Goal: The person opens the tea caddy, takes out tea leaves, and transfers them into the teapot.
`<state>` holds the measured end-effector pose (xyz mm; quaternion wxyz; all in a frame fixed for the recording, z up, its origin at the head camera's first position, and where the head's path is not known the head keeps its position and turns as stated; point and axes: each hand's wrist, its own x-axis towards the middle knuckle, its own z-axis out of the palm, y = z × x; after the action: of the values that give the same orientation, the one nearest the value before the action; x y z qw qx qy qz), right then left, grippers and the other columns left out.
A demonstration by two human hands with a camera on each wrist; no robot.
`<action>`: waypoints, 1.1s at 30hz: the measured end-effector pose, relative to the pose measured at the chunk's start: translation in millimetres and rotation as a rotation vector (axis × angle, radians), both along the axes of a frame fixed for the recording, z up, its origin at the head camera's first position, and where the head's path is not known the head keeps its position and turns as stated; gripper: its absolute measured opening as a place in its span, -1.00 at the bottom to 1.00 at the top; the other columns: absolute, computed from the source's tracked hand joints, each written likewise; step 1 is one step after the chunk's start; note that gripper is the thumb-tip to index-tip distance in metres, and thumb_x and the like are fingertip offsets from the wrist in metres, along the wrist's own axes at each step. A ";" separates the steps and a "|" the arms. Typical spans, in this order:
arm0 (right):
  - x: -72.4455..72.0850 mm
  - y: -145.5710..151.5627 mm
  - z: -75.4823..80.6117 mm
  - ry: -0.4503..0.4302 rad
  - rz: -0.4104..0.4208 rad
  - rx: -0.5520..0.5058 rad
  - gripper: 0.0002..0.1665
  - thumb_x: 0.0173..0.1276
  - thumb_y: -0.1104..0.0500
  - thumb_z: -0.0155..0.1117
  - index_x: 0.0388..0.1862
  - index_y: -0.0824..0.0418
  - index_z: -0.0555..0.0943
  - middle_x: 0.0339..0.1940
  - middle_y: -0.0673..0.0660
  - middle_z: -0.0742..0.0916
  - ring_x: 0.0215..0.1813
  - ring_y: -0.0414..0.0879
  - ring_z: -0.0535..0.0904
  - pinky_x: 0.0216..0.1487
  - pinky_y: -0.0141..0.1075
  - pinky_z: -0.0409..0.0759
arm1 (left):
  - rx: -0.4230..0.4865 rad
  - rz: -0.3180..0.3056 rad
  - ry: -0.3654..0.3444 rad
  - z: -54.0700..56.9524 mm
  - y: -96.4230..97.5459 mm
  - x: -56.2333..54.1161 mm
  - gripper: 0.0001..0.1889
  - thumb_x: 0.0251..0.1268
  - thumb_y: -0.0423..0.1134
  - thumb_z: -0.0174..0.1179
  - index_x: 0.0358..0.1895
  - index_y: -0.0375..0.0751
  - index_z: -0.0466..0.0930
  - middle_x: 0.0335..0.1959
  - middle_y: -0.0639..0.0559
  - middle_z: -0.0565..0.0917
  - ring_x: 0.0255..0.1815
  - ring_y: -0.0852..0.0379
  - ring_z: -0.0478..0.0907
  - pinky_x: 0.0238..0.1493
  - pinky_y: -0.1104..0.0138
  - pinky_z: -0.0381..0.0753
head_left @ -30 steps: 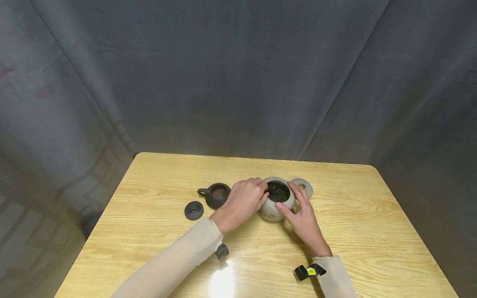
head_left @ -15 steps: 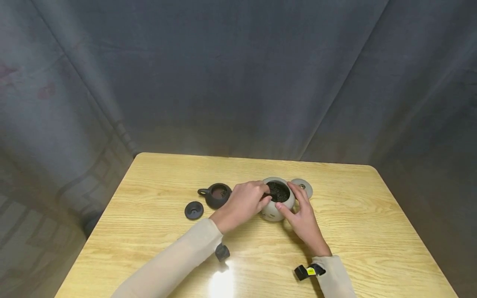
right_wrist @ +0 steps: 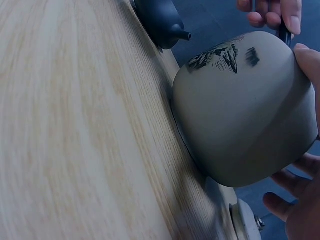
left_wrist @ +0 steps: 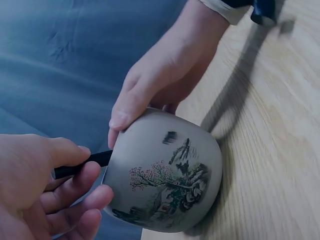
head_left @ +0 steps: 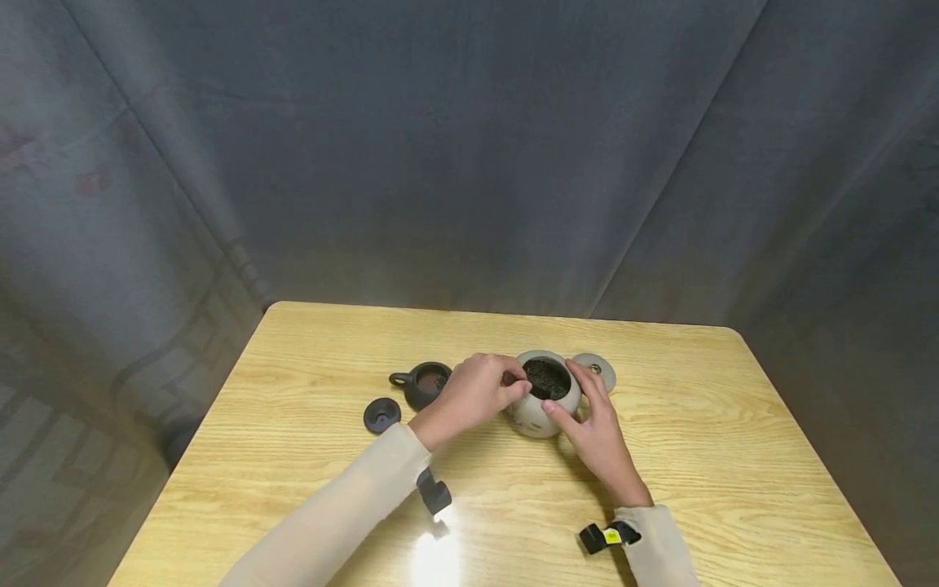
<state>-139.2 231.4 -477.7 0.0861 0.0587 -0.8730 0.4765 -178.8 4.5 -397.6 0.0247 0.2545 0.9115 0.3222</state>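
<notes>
A round grey-beige tea jar [head_left: 537, 420] stands on the table, its mouth uncovered and dark loose tea [head_left: 547, 378] inside. The left wrist view shows a painted landscape on its side. My right hand [head_left: 597, 432] holds the jar around its upper right side, thumb at the near rim and fingers at the far one. At the left rim, my left hand [head_left: 480, 390] pinches a thin black stick-like handle [left_wrist: 82, 164] between thumb and fingers. The handle's far end goes behind the rim, so its tip is hidden.
Left of the jar sits a small dark teapot [head_left: 420, 398], uncovered and partly behind my left hand. Its dark lid [head_left: 381, 414] lies nearby on the wooden table [head_left: 719, 424]. A grey jar lid [head_left: 601, 368] rests behind the jar at right. Grey curtain [head_left: 440, 163] hangs behind.
My left hand's fingers have drawn back from inside the jar's mouth to its left rim, and the wrist has turned slightly. My right hand and the jar stay nearly still.
</notes>
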 end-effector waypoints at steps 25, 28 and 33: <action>0.2 -0.6 0.8 0.010 -0.008 0.002 -0.07 0.45 0.01 0.49 0.69 0.06 0.30 0.69 0.27 0.33 0.75 0.30 0.15 0.64 0.45 0.11 | 0.304 0.143 -0.295 -5.7 -31.2 -10.3 -0.84 0.55 -0.14 0.27 -0.11 -0.05 0.84 -0.29 0.07 0.81 -0.24 -0.02 0.75 -0.33 0.31 0.61; 0.4 -0.5 0.8 0.012 -0.009 0.003 -0.07 0.45 0.01 0.49 0.69 0.06 0.30 0.69 0.28 0.33 0.75 0.31 0.15 0.63 0.46 0.11 | 0.310 0.151 -0.303 -5.7 -33.5 -9.7 -0.84 0.56 -0.13 0.27 -0.12 -0.04 0.83 -0.30 0.07 0.80 -0.21 -0.06 0.75 -0.34 0.31 0.57; 0.6 -0.2 1.3 0.017 -0.008 0.002 -0.07 0.44 0.02 0.50 0.69 0.06 0.30 0.69 0.29 0.33 0.74 0.32 0.15 0.62 0.47 0.11 | 0.332 0.156 -0.313 -6.5 -35.6 -9.5 -0.84 0.56 -0.12 0.28 -0.11 -0.05 0.83 -0.32 0.05 0.80 -0.22 -0.07 0.75 -0.36 0.32 0.52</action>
<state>-138.6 231.2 -476.4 0.0953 0.0596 -0.8730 0.4746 -188.3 -31.0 -404.1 0.0984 0.1308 0.8480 0.5041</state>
